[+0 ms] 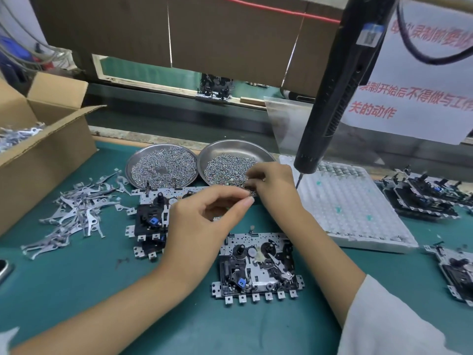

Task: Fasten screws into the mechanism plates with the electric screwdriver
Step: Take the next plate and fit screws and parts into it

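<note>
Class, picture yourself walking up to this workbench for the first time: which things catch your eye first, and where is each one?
Two round metal dishes of screws sit at the back of the green mat, with the right hand picking at the right-hand dish. A black electric screwdriver hangs tip-down just right of it. Nearest lies a mechanism plate.

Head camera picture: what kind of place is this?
Probably a factory assembly bench. Two metal dishes of screws sit by a hanging electric screwdriver, with mechanism plates and loose metal levers spread on the green mat.
</note>
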Available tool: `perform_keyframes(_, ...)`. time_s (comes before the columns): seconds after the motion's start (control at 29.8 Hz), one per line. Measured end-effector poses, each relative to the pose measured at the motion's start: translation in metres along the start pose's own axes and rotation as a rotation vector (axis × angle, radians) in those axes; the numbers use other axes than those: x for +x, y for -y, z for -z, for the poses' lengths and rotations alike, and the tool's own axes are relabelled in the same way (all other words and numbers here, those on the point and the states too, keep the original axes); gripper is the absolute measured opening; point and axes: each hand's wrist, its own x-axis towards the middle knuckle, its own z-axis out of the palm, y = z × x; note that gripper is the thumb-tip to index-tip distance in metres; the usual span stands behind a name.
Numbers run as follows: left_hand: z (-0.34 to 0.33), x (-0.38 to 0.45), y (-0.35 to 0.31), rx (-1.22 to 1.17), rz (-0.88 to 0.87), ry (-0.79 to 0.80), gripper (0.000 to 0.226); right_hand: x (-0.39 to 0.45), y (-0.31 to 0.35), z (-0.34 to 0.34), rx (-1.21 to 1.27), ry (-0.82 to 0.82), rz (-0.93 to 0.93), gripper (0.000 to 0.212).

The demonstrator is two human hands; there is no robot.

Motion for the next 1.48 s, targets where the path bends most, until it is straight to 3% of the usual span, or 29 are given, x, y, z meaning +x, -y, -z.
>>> perform_keyframes(0.2, -0.004, -0.004, 0.013, 0.007, 0.022, 0.002, 0.015, -0.006, -0.005, 0.004, 0.175, -0.128, 0.060, 0.015)
perform_keyframes(0.5, -0.008, -0.011, 0.016, 0.060, -0.077, 0.009, 0.010, -0.011, -0.007, 0.014, 0.358, -0.110, 0.045, 0.020)
perform_keyframes(0.74, -0.004, -0.006, 0.006, -0.044, -0.044, -0.021, 0.008, -0.055, 0.005, 0.036, 1.032, 0.113, -0.022, 0.016)
perform_keyframes(0.87, -0.003, -0.005, 0.001, -0.060, -0.079, -0.013, 0.009, -0.075, 0.007, 0.036, 1.282, 0.165, -0.142, 0.029)
perform_keyframes(1.21, 0.000, -0.002, 0.009, 0.010, -0.111, -0.002, 0.013, -0.087, 0.018, 0.027, 1.476, 0.205, -0.172, 0.028)
perform_keyframes(1.48, -0.005, -0.003, 0.003, -0.120, -0.004, 0.025, 0.010, -0.090, 0.021, 0.024, 1.486, 0.165, -0.171, 0.017)
